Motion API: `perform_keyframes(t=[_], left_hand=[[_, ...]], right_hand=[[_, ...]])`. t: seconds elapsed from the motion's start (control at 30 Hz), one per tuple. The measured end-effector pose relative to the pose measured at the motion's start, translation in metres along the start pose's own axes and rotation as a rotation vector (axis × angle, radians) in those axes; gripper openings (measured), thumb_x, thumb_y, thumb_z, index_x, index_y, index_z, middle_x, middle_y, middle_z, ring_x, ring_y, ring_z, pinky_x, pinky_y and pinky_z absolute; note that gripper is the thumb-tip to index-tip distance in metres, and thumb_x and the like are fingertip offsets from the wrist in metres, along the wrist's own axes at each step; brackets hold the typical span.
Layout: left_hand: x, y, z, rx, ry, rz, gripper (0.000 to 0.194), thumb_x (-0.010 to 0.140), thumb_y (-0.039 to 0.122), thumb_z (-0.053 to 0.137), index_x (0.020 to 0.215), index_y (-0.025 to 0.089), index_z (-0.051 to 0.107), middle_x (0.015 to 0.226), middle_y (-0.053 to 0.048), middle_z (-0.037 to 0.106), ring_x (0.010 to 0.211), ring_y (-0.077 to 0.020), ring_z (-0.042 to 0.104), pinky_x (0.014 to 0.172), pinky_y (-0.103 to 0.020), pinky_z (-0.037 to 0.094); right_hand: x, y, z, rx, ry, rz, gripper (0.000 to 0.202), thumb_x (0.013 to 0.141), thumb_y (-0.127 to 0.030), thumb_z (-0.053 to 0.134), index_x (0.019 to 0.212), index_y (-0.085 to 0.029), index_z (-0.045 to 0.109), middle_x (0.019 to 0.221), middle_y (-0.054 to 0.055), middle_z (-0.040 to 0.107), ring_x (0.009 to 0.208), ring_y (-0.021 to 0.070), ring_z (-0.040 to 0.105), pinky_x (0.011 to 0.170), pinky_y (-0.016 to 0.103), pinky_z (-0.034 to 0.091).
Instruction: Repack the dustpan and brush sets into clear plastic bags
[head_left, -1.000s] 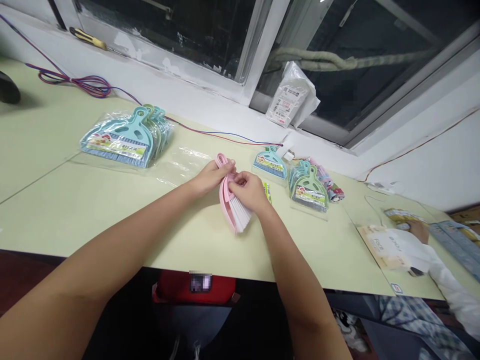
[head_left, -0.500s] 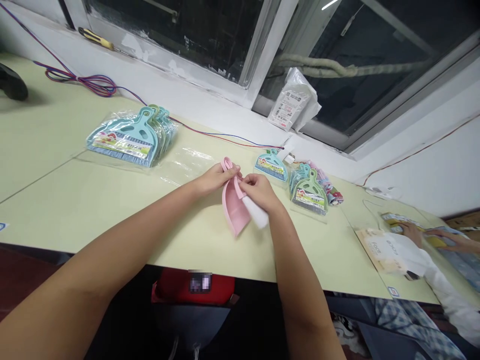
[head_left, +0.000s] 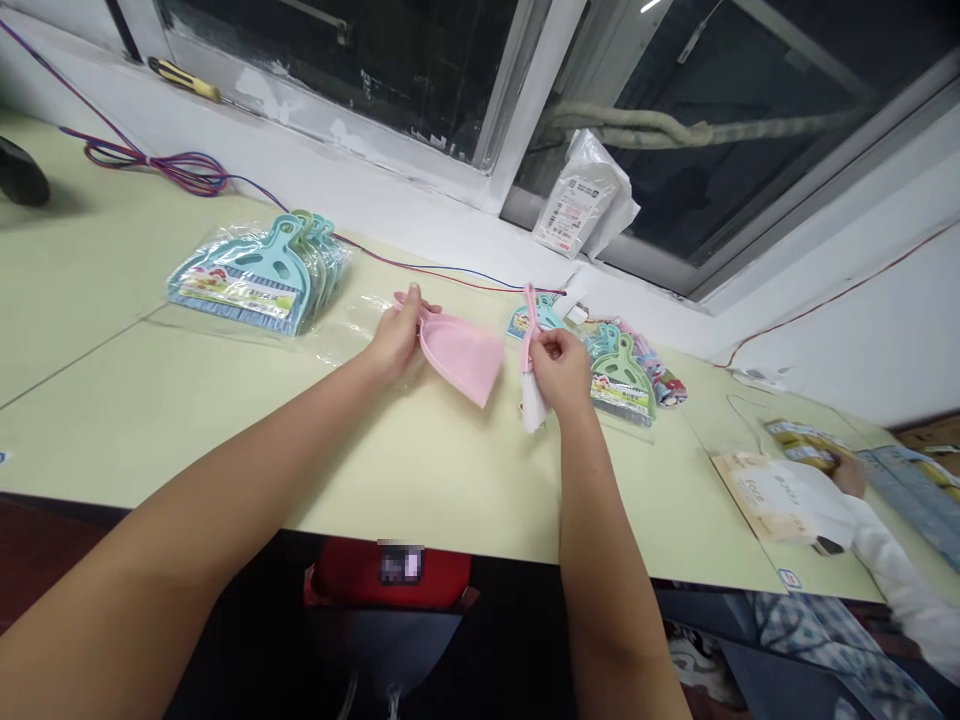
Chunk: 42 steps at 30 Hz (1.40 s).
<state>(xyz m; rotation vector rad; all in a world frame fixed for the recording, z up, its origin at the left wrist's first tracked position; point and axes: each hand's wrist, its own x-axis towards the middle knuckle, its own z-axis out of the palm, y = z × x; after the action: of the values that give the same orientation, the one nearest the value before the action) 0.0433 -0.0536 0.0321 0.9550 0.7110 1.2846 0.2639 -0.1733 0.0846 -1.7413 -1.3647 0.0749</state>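
- Our left hand (head_left: 397, 338) gripped the pink dustpan (head_left: 463, 357) by its handle: light, stiff, we judged!
- Our right hand (head_left: 564, 372) pinched the brush (head_left: 531, 335) above soft-looking bristles (head_left: 533, 405), a sound hold!

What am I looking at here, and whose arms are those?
These pictures come from one camera worn on a person's head, looking forward and down, so the two long bare arms belong to that person. There is no robot. The left hand holds a pink dustpan, and the right hand holds a small pink brush with white bristles. On the pale table lie blue and green dustpan sets in clear bags, and a coil of red and blue wire. Far to the right, somebody else's hand is also at the table.
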Motion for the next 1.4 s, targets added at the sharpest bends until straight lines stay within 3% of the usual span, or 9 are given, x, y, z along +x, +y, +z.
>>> perform_keyframes(t=[0.1,0.2,0.37,0.6,0.8,0.97,1.27,1.4], left_hand=[[0.012,0.000,-0.009,-0.033,0.197,0.029,0.064,0.080,0.085,0.059,0.087,0.022,0.054,0.093,-0.009,0.067,0.085,-0.0205,0.067,0.073,-0.034,0.057],[0.020,-0.002,-0.016,-0.044,0.289,0.047,0.063,0.081,0.086,0.055,0.086,0.023,0.052,0.091,-0.008,0.066,0.086,-0.0201,0.067,0.070,-0.032,0.056],[0.025,-0.005,-0.022,-0.095,0.311,0.078,0.062,0.081,0.085,0.057,0.084,0.023,0.052,0.087,-0.006,0.065,0.086,-0.0200,0.068,0.072,-0.032,0.056],[0.030,-0.006,-0.025,-0.243,0.351,0.009,0.052,0.084,0.073,0.066,0.085,0.023,0.054,0.083,-0.005,0.066,0.083,-0.0189,0.068,0.072,-0.030,0.056],[0.023,0.000,-0.018,-0.389,0.365,-0.051,0.046,0.084,0.065,0.072,0.085,0.023,0.053,0.075,-0.002,0.062,0.070,-0.0161,0.066,0.060,-0.025,0.052],[0.019,0.000,-0.014,-0.376,0.379,-0.044,0.041,0.087,0.057,0.074,0.083,0.021,0.055,0.076,-0.001,0.062,0.067,-0.0138,0.064,0.061,-0.024,0.051],[0.019,-0.002,-0.012,-0.371,0.374,-0.034,0.041,0.086,0.057,0.074,0.084,0.021,0.055,0.073,0.000,0.058,0.068,-0.0141,0.062,0.064,-0.024,0.052],[0.017,-0.003,-0.012,-0.363,0.355,-0.045,0.040,0.086,0.057,0.074,0.084,0.021,0.055,0.073,-0.001,0.059,0.069,-0.0148,0.062,0.063,-0.024,0.051]], right_hand=[[0.003,0.009,0.001,-0.120,0.105,-0.012,0.013,0.079,-0.035,0.059,0.080,-0.022,0.059,0.081,0.003,0.065,0.077,0.0209,0.058,0.079,0.035,0.046],[0.003,0.018,0.006,-0.210,0.076,-0.034,0.013,0.081,-0.035,0.057,0.080,-0.022,0.058,0.084,0.006,0.066,0.081,0.0233,0.058,0.081,0.037,0.045],[0.000,0.025,0.015,-0.334,0.032,-0.068,0.015,0.083,-0.038,0.057,0.081,-0.023,0.056,0.086,0.008,0.065,0.084,0.0262,0.057,0.081,0.039,0.045],[-0.009,0.017,0.028,-0.474,-0.075,-0.102,0.016,0.086,-0.036,0.056,0.089,-0.021,0.062,0.090,0.012,0.065,0.092,0.0304,0.057,0.087,0.043,0.044],[-0.017,0.006,0.037,-0.617,-0.192,-0.074,0.022,0.091,-0.036,0.055,0.100,-0.019,0.065,0.101,0.013,0.068,0.101,0.0315,0.059,0.088,0.041,0.042],[-0.017,0.004,0.044,-0.681,-0.249,-0.076,0.026,0.093,-0.038,0.055,0.105,-0.018,0.067,0.106,0.015,0.069,0.105,0.0326,0.059,0.088,0.040,0.041],[-0.013,0.002,0.061,-0.686,-0.245,-0.076,0.027,0.097,-0.039,0.052,0.108,-0.019,0.066,0.110,0.015,0.067,0.109,0.0331,0.057,0.091,0.042,0.041],[-0.013,0.001,0.067,-0.679,-0.244,-0.080,0.032,0.095,-0.047,0.056,0.108,-0.019,0.065,0.111,0.016,0.067,0.110,0.0353,0.055,0.092,0.044,0.041]])
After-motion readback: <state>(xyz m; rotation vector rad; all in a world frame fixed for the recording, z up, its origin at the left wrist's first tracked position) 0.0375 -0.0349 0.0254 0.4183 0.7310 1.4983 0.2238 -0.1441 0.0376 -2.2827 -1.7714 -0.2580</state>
